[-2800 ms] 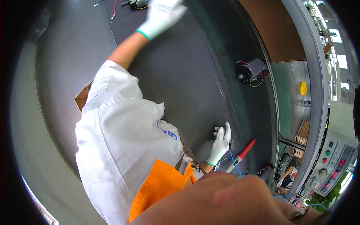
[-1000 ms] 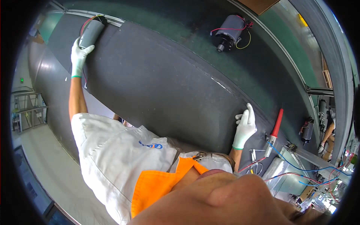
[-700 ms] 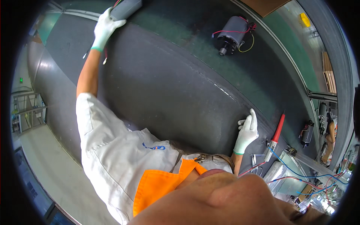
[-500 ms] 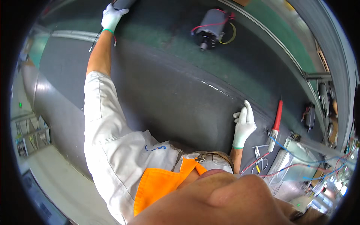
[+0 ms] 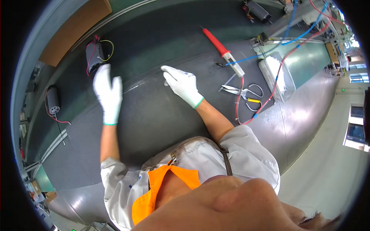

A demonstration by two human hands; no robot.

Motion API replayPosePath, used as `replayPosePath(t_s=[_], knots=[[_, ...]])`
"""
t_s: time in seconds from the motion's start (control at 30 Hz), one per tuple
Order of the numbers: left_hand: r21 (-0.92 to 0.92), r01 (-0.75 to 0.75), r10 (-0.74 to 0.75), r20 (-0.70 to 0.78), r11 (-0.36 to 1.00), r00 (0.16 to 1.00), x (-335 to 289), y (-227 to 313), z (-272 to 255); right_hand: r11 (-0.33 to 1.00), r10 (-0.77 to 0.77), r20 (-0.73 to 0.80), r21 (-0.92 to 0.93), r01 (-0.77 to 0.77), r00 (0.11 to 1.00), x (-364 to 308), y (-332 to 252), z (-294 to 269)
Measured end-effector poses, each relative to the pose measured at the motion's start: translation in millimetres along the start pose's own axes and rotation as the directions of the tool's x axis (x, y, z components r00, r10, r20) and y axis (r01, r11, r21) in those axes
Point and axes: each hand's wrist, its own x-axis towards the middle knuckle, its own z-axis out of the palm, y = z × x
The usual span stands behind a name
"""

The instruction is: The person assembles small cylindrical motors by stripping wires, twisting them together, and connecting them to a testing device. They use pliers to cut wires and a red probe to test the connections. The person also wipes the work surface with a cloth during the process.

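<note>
My left hand [image 5: 108, 92], in a white glove with a green cuff, is over the dark worktop with its fingers stretched out and nothing in them. Its fingertips overlap the near end of a grey cylindrical motor [image 5: 93, 52] with red and yellow-green wires; whether they touch cannot be told. Nearer the middle, my right hand [image 5: 182, 84], gloved alike, points leftward with fingers extended and partly bent, holding nothing visible. A second grey motor [image 5: 53, 101] with a red wire lies at the left.
To the right lie a red-and-white probe-like tool [image 5: 223, 50] with a cable and pointed scissors [image 5: 232, 90]. Beyond them stands a clear tray [image 5: 290, 87] with white strips. Blue and red hoses [image 5: 278, 73] hang across the right. Another motor [image 5: 259, 10] lies far right.
The view has turned rightward. My left hand has let go of the dark object at the far left and come back beside the wired motor. My right hand stays over the worktop.
</note>
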Motion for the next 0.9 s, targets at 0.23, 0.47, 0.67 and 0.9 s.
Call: replayPosePath(t_s=[0.23, 0.47, 0.67, 0.9], knots=[[-0.276, 0.02, 0.022, 0.148, 0.961, 0.989, 20, 138, 148, 0.671, 0.438, 0.061, 0.641, -0.371, 0.897, 24, 16, -47], [-0.387, 0.039, 0.056, 0.232, 0.921, 0.971, 18, 123, 149, 0.992, -0.129, -0.272, -0.034, 0.124, 0.954, 26, 51, -20], [-0.343, 0.015, 0.074, 0.244, 0.939, 0.967, 19, 124, 151, 0.987, 0.084, -0.116, 0.146, -0.067, 0.99, 23, 52, -25], [-0.306, 0.029, 0.055, 0.264, 0.952, 0.963, 25, 115, 156, 0.999, -0.018, -0.228, 0.032, 0.026, 0.974, 34, 49, -20]])
